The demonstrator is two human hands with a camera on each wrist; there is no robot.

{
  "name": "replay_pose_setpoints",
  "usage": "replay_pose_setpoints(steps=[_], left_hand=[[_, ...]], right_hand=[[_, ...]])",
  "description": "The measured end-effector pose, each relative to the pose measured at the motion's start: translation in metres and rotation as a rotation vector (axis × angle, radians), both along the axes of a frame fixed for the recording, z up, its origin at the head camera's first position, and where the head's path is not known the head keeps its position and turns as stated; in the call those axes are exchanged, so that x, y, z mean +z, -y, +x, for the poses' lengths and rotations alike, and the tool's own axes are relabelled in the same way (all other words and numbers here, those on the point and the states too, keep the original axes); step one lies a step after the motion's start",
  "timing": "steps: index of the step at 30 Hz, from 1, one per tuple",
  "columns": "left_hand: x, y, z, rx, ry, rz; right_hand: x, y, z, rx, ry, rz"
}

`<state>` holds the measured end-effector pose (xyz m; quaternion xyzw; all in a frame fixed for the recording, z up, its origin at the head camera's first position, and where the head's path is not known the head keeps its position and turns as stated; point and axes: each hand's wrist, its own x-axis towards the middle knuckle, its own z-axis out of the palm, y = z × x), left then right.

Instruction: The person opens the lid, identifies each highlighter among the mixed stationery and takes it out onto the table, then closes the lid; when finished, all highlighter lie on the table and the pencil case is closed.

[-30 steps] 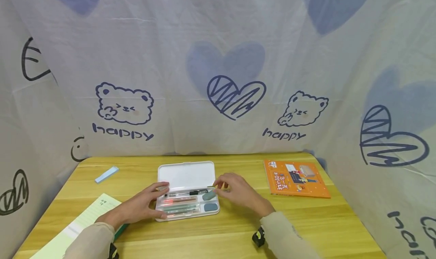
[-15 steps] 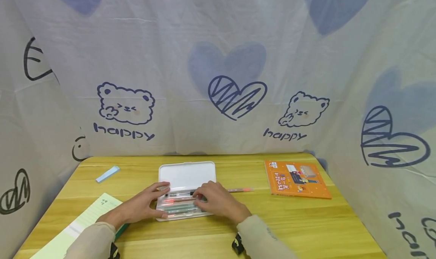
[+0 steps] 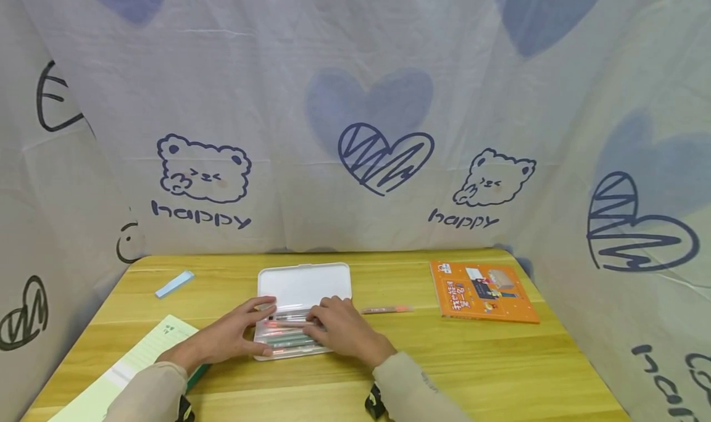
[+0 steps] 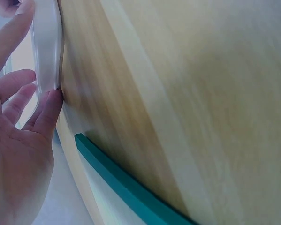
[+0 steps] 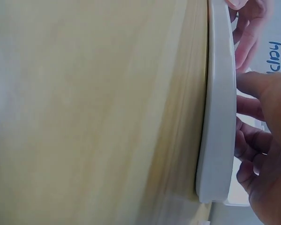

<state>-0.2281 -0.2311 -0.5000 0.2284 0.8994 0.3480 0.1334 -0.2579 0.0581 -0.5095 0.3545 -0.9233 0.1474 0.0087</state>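
Note:
A white pencil case (image 3: 305,285) lies on the wooden table with its lid folded back and several pens inside. My left hand (image 3: 224,335) grips its left end, thumb at the near edge and fingers at the far side; the left wrist view shows the fingers around the case's end. Over the right half of the tray, my right hand (image 3: 345,328) pinches a pink-tipped pen (image 3: 286,324), partly hidden by the fingers. The right hand also covers the case's right compartments. Another pink-tipped pen (image 3: 387,310) lies on the table, right of the case.
An orange book (image 3: 486,291) lies at the back right. A pale blue strip (image 3: 174,284) is at the back left. A light green notepad (image 3: 133,363) with a dark green edge (image 4: 121,180) lies under the left forearm. Printed cloth (image 3: 289,113) hangs behind the table.
My right hand has moved left from beside the case into it, leaving one pen on the table and taking hold of another, which has shifted slightly. The left hand stays in place.

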Motion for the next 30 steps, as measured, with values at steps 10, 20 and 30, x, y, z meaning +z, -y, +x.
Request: replay_pose_setpoints(steps=[10, 20, 30], left_hand=[[0.000, 0.001, 0.000, 0.000, -0.012, -0.006], [0.001, 0.000, 0.001, -0.002, -0.008, -0.015], [0.000, -0.001, 0.000, 0.001, 0.003, -0.021]], right_hand=[[-0.001, 0.003, 0.001, -0.051, 0.072, -0.126], [0.009, -0.011, -0.002, -0.080, 0.028, -0.164], [0.016, -0.102, -0.010, -0.173, 0.053, -0.309]])
